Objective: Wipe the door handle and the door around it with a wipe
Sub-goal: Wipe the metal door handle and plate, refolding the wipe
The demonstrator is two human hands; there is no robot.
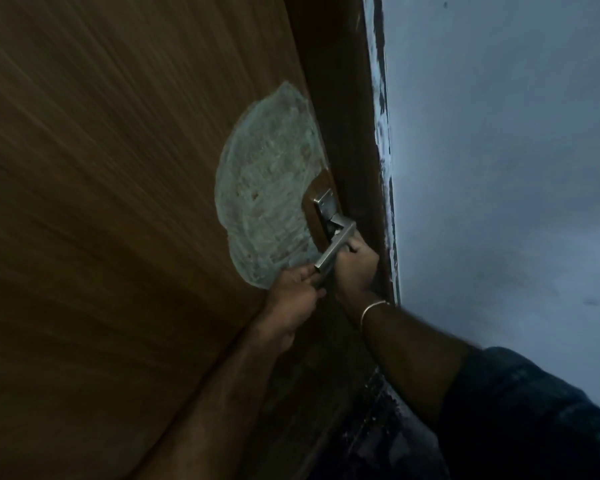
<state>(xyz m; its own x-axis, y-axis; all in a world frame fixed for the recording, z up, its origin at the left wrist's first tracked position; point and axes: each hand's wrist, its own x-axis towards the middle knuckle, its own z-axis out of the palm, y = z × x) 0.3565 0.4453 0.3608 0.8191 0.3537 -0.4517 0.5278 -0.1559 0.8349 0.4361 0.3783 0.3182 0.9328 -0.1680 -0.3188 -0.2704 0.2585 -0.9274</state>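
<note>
A silver lever door handle [336,245] sticks out from its metal backplate [324,204] on a brown wooden door [118,168]. My left hand [291,294] pinches the free end of the lever, fingers closed around it. My right hand [355,268] wraps the lever from the frame side, nearer the backplate. A pale, smeared whitish patch [264,188] covers the door to the left of and above the handle. No wipe shows in either hand; the palms are hidden.
The dark door frame [343,98] runs along the door's right edge, close behind my right hand. Beyond it is a pale blue wall [499,168] with chipped paint along the frame. A thin metal bangle [373,310] sits on my right wrist.
</note>
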